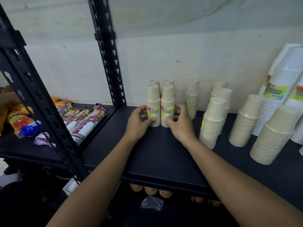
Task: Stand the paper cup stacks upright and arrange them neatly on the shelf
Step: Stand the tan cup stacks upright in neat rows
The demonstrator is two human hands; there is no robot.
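Note:
Two small beige paper cup stacks with yellow-green labels stand upright side by side on the dark shelf (160,154): the left stack (153,102) and the right stack (167,102). Two more small stacks stand right behind them. My left hand (137,122) presses against the left stack's base from the left. My right hand (180,122) cups the right stack's base from the right. Further right stand another small upright stack (192,97) and a wider beige stack (213,122).
More beige stacks (246,120) (275,135) and tall white cup stacks (278,89) fill the shelf's right side. A black slotted upright (109,51) stands left of the cups. Snack packets (85,122) lie on the neighbouring left shelf. The wall is close behind.

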